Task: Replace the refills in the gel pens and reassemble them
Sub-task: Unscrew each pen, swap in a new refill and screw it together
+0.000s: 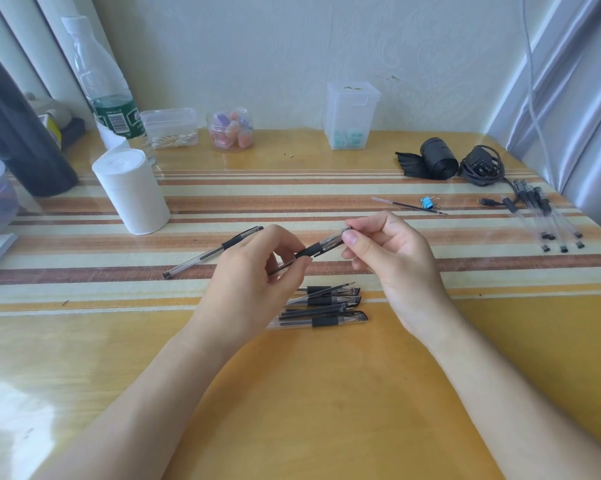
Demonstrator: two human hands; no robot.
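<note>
While held, gel pen (321, 247) between both hands.

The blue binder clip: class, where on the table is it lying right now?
In the head view, the blue binder clip lies right of centre on the striped table, touching a loose refill, beyond the right hand.

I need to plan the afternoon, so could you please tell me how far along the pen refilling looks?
One capped pen lies apart on the left, possibly finished. Both hands hold another pen: the left hand grips the barrel, the right hand pinches its tip end. A pile of pens and refills waits beneath the hands, and one refill lies beyond. Most of the work seems left.
</note>
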